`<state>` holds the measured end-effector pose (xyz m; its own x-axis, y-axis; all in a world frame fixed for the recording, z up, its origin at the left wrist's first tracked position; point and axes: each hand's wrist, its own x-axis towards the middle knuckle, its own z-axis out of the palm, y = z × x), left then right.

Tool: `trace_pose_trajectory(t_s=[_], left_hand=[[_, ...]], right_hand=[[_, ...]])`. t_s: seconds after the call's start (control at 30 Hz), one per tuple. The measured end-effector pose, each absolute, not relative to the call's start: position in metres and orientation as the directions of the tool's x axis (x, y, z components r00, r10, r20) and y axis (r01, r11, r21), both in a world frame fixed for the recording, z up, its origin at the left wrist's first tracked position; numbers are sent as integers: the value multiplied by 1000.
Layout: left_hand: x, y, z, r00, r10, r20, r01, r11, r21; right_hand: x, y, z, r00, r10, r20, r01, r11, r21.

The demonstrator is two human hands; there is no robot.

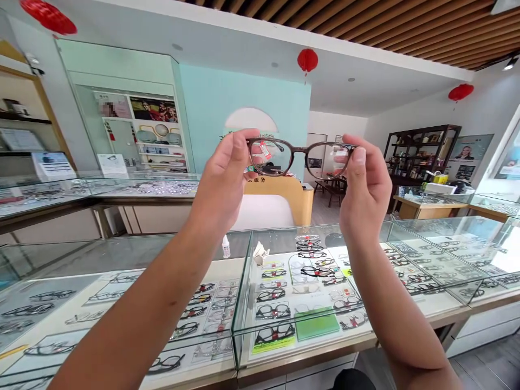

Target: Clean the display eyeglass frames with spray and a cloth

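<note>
A pair of dark-framed eyeglasses (299, 153) is held up at eye height in the middle of the view, above the glass display case. My left hand (224, 181) pinches its left end between thumb and fingers. At the other end, my right hand (364, 189) grips the frame the same way, thumb towards me. Behind the left lens shows a small red and white tag (265, 150). A green label (251, 169) sits close by my left fingers. The temples are mostly hidden behind the lenses and hands.
Below my arms stands a glass display case (242, 290) with several rows of eyeglasses. Inside lie a green box (317, 325) and a small white bottle (226, 246). A white chair (264, 211) and wooden counter (303, 201) stand beyond it. Another display counter (122, 201) runs along the left.
</note>
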<state>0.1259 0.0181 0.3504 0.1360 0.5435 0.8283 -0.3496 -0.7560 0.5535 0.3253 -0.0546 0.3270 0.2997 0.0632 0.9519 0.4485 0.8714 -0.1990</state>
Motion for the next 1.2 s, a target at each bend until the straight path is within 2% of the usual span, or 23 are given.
trace_pose_trajectory(t_s=[0.23, 0.43, 0.57, 0.8, 1.2], left_hand=[[124, 20, 350, 172, 538, 825, -372, -740, 560], [121, 21, 350, 189, 542, 819, -362, -737, 571], [119, 17, 350, 189, 576, 796, -304, -736, 605], [117, 12, 348, 158, 564, 810, -246, -772, 586], [114, 5, 348, 124, 542, 832, -223, -801, 555]], right_hand=[[324, -58, 328, 241, -15, 970, 547, 828, -123], [325, -58, 329, 249, -5, 969, 521, 844, -130], [325, -56, 331, 208, -12, 978, 493, 865, -94], [330, -51, 331, 174, -34, 984, 448, 893, -49], [336, -51, 333, 141, -135, 981, 589, 808, 27]])
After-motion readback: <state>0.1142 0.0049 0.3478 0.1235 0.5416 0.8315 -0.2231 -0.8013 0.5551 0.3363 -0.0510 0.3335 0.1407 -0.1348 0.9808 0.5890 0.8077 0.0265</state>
